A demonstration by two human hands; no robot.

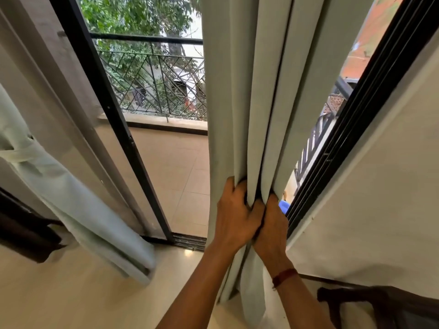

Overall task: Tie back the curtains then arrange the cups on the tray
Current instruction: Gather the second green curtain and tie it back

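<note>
The right curtain (259, 91), pale grey-green, hangs in deep folds in front of the balcony door. My left hand (234, 216) and my right hand (272, 224) are side by side, both clenched on the bunched folds at about waist height. A red thread band circles my right wrist. The left curtain (54, 186) hangs at the far left, gathered by a pale tie-back band (16, 154) around its middle. No cups or tray are in view.
A black sliding door frame (114, 119) stands open onto a tiled balcony with a black railing (152, 74). The white wall (380, 186) is on the right. Dark furniture sits at the left edge (26, 231) and at the bottom right (380, 307).
</note>
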